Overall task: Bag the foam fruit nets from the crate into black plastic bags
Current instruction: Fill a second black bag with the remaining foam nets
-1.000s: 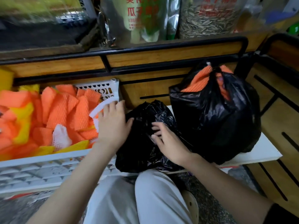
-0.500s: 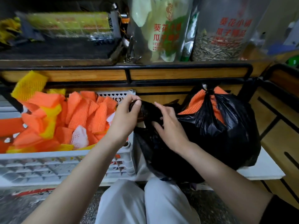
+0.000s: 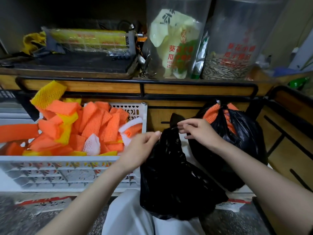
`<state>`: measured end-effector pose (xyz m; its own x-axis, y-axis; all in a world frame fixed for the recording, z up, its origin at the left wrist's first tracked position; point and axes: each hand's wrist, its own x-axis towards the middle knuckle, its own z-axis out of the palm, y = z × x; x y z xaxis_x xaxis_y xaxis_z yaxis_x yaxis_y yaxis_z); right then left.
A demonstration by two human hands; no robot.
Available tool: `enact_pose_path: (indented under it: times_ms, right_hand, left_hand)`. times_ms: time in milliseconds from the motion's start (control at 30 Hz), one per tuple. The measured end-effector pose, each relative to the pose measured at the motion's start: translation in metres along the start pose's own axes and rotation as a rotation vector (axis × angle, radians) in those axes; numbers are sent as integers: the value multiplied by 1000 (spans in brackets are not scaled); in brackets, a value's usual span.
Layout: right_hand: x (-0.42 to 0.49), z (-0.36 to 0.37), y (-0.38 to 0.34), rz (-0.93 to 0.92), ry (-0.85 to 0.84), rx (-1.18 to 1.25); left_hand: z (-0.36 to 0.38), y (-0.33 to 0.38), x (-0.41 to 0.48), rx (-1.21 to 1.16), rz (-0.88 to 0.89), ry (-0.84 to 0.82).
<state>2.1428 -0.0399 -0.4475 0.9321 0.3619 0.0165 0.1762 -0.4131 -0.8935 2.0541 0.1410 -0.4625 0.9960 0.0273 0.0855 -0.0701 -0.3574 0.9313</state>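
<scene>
Orange, yellow and white foam fruit nets (image 3: pixel 94 126) fill the white slatted plastic crate (image 3: pixel 67 170); right of it, my left hand (image 3: pixel 140 148) and right hand (image 3: pixel 198 133) pinch the empty black plastic bag (image 3: pixel 171 175).

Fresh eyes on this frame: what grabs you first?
The bright orange foam nets heaped in the white crate at left stand out most. At centre, the left hand and right hand pinch the top of a limp black bag hanging in front of the person's knees. To its right sits a full bag, tied at the top with orange nets peeking out.
</scene>
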Motion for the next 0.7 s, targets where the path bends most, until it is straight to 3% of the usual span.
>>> enact_pose_path:
  times_ms: [133, 333, 467, 567, 633, 700]
  right_hand:
    - [-22, 21, -3, -58, -162, -250]
    - [-49, 43, -2, 306, -318, 98]
    - [-58, 33, 9, 391, -398, 39]
    - [-67, 24, 11, 330, -415, 6]
    - [-73, 17, 10, 272, -413, -23]
    - [-79, 7, 7, 207, -411, -81]
  left_hand:
    - [16, -7, -6, 38, 125, 97]
    - [36, -7, -37, 62, 268, 39]
    - [51, -14, -59, 219, 365, -10]
    - [49, -12, -64, 219, 338, -70]
    - [43, -10, -57, 193, 293, 27]
    - [37, -9, -45, 167, 136, 131]
